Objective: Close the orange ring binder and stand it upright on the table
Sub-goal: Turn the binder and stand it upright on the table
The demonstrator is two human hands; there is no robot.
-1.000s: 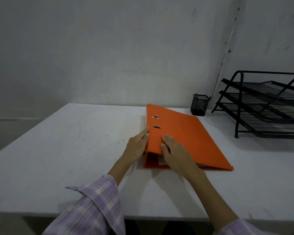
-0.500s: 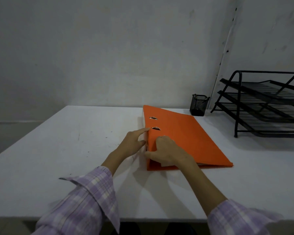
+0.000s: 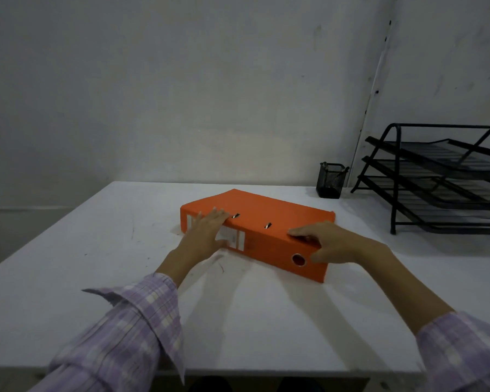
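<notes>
Two hands bracket one closed orange cardboard ring binder (image 3: 262, 232) lying flat at centre frame on the white table (image 3: 68, 250). Our left hand (image 3: 207, 232) presses flat, fingers spread, on the labelled spine; our right hand (image 3: 331, 243) pinches the lower-right corner. Its long axis runs upper left to lower right, so we judge the right hand tips it. One mesh pen cup (image 3: 331, 180), one black tray rack (image 3: 441, 176) upper right.

One camera sits on the person's head. It looks forward and down, close over the near edge of the flat white table (image 3: 68, 264), maybe slightly leftward.
</notes>
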